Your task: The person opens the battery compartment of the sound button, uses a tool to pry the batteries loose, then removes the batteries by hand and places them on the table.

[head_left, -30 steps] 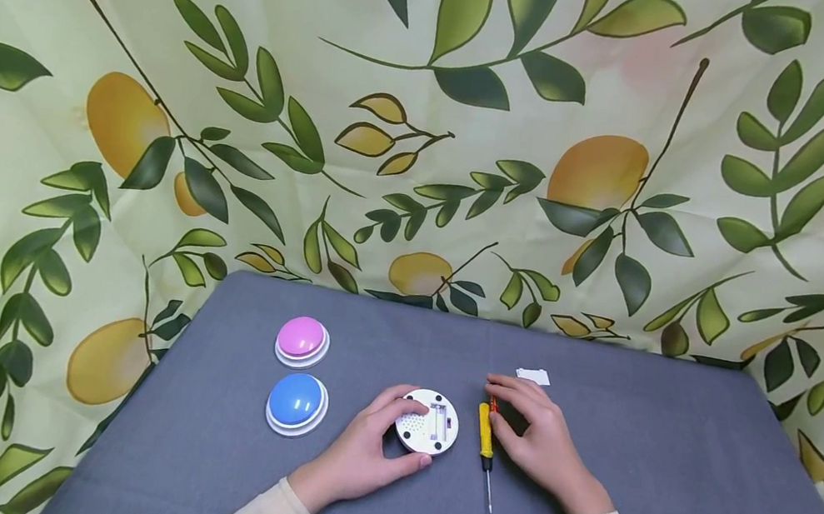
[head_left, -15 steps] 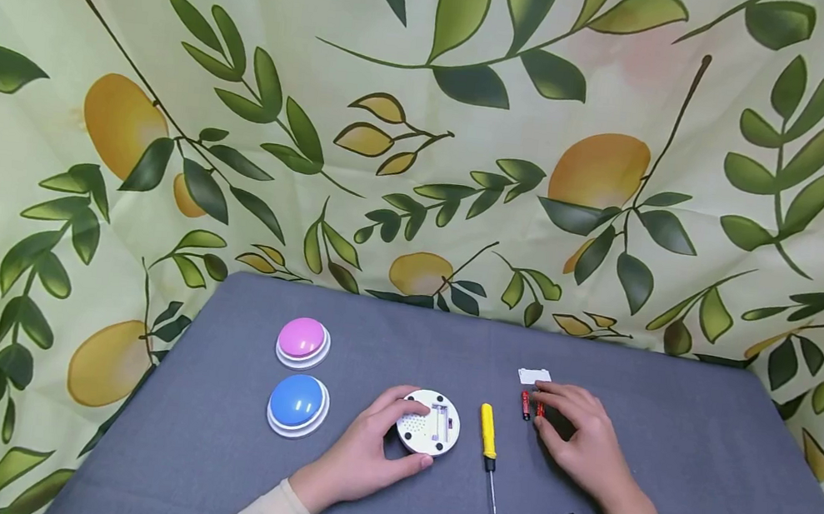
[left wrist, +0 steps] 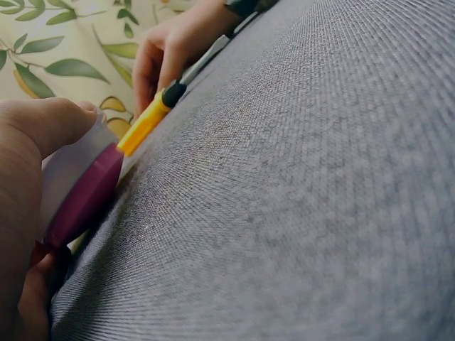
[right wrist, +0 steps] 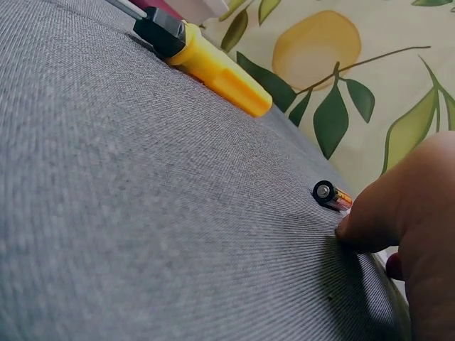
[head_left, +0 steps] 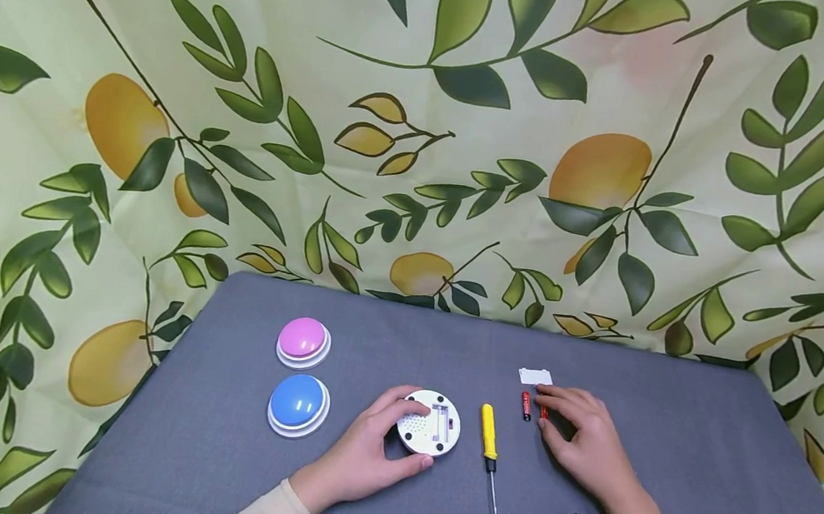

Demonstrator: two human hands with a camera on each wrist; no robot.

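- White round device, lower centre, underside up; the left hand curls thumb and fingers around its rim.
- Yellow screwdriver lies just right.
- Right hand, lower right, bends over a red battery; whether it grips, cannot tell.
- Grey worktop stretches on toward the right edge of the frame.
- Its far edge meets printed fabric filling the upper frame.

- On my feed, I have the screwdriver lying on the tabletop.
- Left of the screwdriver: round device.
- Farther left of it: near push-button.
- Left and behind it: far push-button.
- Right of its handle: first battery, then second battery.
- Behind and right of it: flat cover.
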